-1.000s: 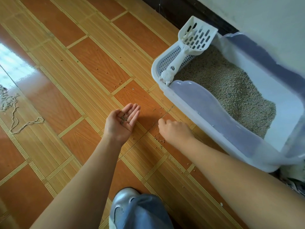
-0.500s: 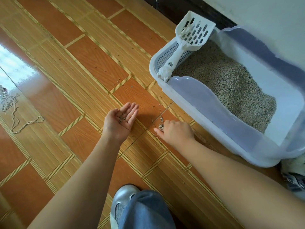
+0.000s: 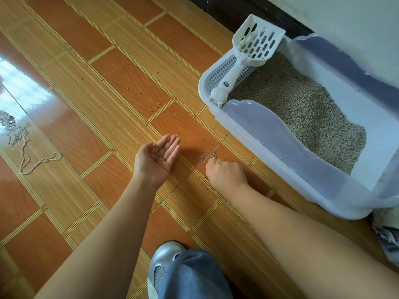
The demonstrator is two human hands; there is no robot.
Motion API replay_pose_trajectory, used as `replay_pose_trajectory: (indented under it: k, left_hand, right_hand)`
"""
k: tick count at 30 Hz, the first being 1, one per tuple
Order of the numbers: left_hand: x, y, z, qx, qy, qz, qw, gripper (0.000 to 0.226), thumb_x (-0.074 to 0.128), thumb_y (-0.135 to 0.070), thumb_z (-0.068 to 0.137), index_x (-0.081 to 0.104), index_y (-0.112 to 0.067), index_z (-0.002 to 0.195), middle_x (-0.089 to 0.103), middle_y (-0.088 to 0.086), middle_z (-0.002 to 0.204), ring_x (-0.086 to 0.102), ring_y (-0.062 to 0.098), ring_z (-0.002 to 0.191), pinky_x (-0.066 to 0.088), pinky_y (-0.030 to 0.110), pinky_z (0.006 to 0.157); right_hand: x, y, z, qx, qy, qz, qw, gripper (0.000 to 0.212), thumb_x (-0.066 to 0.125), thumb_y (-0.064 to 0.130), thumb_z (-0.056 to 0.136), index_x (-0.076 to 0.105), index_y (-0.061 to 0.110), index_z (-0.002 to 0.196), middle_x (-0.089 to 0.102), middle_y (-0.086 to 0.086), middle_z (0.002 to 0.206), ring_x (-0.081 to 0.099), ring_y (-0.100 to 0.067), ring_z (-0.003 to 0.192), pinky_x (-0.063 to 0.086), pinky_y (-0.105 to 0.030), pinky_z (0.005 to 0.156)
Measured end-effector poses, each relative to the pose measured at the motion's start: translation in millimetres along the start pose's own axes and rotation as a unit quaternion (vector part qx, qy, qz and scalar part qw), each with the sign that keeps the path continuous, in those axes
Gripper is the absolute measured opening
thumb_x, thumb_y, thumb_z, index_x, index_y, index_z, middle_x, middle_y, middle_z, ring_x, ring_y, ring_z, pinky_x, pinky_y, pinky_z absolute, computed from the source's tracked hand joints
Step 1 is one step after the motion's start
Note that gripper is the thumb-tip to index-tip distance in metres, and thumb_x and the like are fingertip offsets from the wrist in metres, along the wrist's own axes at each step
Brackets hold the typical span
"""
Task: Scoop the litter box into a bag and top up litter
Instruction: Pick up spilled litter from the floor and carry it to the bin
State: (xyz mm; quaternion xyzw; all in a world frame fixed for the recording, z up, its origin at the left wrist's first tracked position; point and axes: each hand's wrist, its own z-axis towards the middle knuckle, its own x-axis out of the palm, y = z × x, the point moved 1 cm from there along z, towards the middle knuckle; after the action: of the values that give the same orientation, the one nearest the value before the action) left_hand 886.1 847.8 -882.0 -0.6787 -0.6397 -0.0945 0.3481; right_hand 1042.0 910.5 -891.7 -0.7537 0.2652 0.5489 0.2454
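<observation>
Left hand (image 3: 156, 159) palm up and cupped open above the floor (image 3: 90, 87), a few litter grains (image 3: 160, 155) resting in it. Right hand (image 3: 225, 174) knuckles up on the tiles, fingers curled at a small cluster of spilled grains (image 3: 212, 156); whether any are pinched, cannot tell. More loose grains scattered across the tiles between the hands and the box (image 3: 269, 156). Box just right of the right hand, against the wall (image 3: 356, 16), filled with grey litter (image 3: 302, 108). White slotted scoop (image 3: 248, 55) propped on the box's far corner, handle down on the rim. Tangled string (image 3: 23, 147) far left. Silver shoe (image 3: 164, 262) and denim leg (image 3: 192, 275) at bottom centre.
</observation>
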Motion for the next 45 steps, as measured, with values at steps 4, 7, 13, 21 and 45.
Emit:
replay_pose_trajectory:
  k: [4,7,13,21,45]
  left_hand:
    - [-5,1,1,0.000,0.003,-0.005,1.000,0.042,0.030,-0.019,0.097,0.063,0.006,0.099,0.071,0.022,0.101,0.069,0.033,0.096,0.055,0.041,0.086]
    - [-8,2,2,-0.002,0.006,-0.013,1.000,0.041,0.031,-0.018,0.097,0.063,0.006,0.098,0.070,0.023,0.102,0.069,0.034,0.098,0.056,0.042,0.085]
    - [-5,4,5,-0.006,0.003,-0.018,1.000,0.041,0.031,-0.019,0.097,0.063,0.006,0.100,0.069,0.023,0.106,0.068,0.034,0.099,0.055,0.043,0.086]
    - [6,9,3,-0.024,0.009,0.000,1.000,0.052,0.028,-0.025,0.100,0.072,0.001,0.088,0.073,0.014,0.089,0.072,0.020,0.075,0.058,0.028,0.071]
    - [4,-5,4,0.009,-0.016,-0.058,0.998,0.038,0.031,-0.013,0.097,0.063,0.006,0.090,0.073,0.021,0.086,0.073,0.031,0.077,0.056,0.038,0.081]
  right_hand:
    - [-8,-1,-2,-0.042,0.030,0.015,0.999,0.026,0.080,0.005,0.057,0.055,0.008,0.060,0.047,0.000,0.043,0.050,-0.014,0.031,0.010,-0.011,0.037]
    - [-14,-4,-2,-0.050,0.036,0.015,0.998,0.020,0.075,0.000,0.062,0.056,0.005,0.067,0.057,-0.005,0.051,0.057,-0.017,0.039,0.018,-0.015,0.035]
    - [-26,-8,6,-0.053,0.046,0.026,0.997,0.019,0.037,-0.002,0.094,0.049,0.001,0.108,0.049,-0.006,0.073,0.063,-0.024,0.079,0.038,-0.024,0.050]
    - [-64,33,45,-0.120,0.017,0.092,0.988,0.032,0.036,0.010,0.099,0.042,-0.004,0.127,0.060,-0.020,0.115,0.062,-0.033,0.100,0.040,-0.034,0.064]
    - [-29,-23,54,-0.059,-0.022,0.043,0.997,0.034,0.026,0.033,0.102,0.043,0.007,0.114,0.061,-0.010,0.104,0.062,-0.027,0.085,0.035,-0.030,0.058]
